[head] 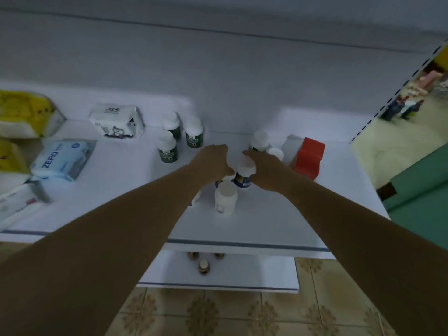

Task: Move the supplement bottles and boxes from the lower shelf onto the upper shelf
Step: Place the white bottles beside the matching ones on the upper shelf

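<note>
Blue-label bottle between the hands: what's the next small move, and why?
Probably release it and draw the right hand back. The blue-label bottle looks upright on the upper shelf, among other bottles, with that hand's fingers curled round it. Three brown bottles stand on the lower shelf, not yet moved. Whether the left hand grips anything is unclear.

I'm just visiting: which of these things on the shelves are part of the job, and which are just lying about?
Part of the job: green-labelled bottles, blue-labelled bottle, white bottle, red box, small brown bottles on the lower shelf.

Just lying about: white printed pack, blue ZERO pack, yellow packs.
</note>
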